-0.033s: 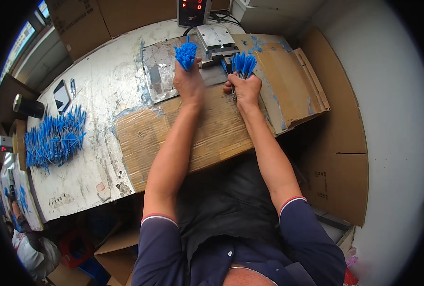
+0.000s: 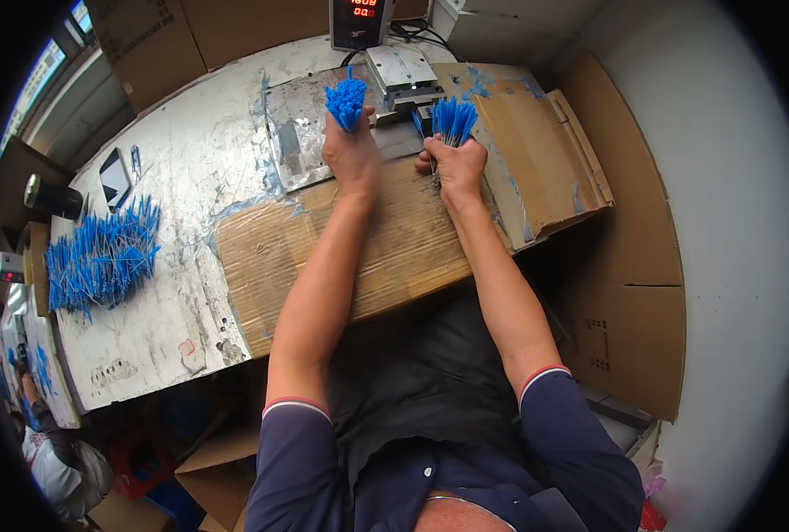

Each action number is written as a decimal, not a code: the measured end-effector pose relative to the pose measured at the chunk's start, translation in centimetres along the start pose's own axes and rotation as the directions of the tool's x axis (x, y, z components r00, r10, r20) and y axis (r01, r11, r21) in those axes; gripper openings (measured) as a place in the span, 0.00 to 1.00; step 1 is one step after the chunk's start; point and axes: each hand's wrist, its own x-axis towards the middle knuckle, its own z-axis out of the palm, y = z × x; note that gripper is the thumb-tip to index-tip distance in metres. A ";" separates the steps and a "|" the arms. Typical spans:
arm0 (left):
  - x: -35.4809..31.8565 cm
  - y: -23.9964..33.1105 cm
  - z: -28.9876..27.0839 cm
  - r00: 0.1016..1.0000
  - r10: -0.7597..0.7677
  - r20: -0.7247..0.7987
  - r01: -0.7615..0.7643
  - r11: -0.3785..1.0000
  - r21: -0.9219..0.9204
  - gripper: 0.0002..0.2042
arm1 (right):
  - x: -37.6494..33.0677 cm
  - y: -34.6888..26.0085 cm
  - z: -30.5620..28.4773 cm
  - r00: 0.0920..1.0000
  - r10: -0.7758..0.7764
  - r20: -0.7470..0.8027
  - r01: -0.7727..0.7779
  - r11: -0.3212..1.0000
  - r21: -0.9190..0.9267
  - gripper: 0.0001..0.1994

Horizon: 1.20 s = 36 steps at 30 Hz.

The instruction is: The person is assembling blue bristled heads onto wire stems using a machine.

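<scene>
My left hand [image 2: 352,164] is wrapped round an upright bundle of thin sticks with blue ends [image 2: 346,99]; the ends fan out above my fist. Beside it, my right hand [image 2: 456,164] grips a second bundle of blue-ended sticks [image 2: 455,118], whose thin metallic stems show below the thumb. Both hands are above the near edge of a metal plate [image 2: 292,142], just in front of a small metal fixture [image 2: 401,73]. On the left of the table lies a big heap of the same blue-ended pieces [image 2: 102,257]. Their exact kind cannot be made out.
A flattened cardboard sheet [image 2: 270,257] covers the table's front, with a cardboard box [image 2: 536,151] at the right. Behind the fixture stands a display box [image 2: 357,25] with red digits. A phone [image 2: 115,177], a pen [image 2: 135,162] and a dark cup [image 2: 53,197] lie left. Another person [image 2: 62,461] works at far left.
The red digits on the display box differ. Both hands and their bundles stay where they were.
</scene>
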 end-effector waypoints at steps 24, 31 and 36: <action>-0.6 0.2 -0.2 0.918 0.227 0.325 -0.377 0.753 0.539 0.09 | 0.4 -0.1 -0.9 0.996 0.038 0.076 -0.048 0.991 0.127 0.07; -0.2 0.0 -0.1 0.897 0.227 0.379 -0.399 0.783 0.477 0.04 | 0.7 -0.9 -1.5 0.989 0.104 0.107 -0.105 0.994 0.012 0.09; -0.3 0.0 -0.2 0.869 0.239 0.434 -0.454 0.733 0.506 0.04 | 0.7 -1.7 -1.7 0.972 0.161 0.169 -0.156 0.987 -0.041 0.11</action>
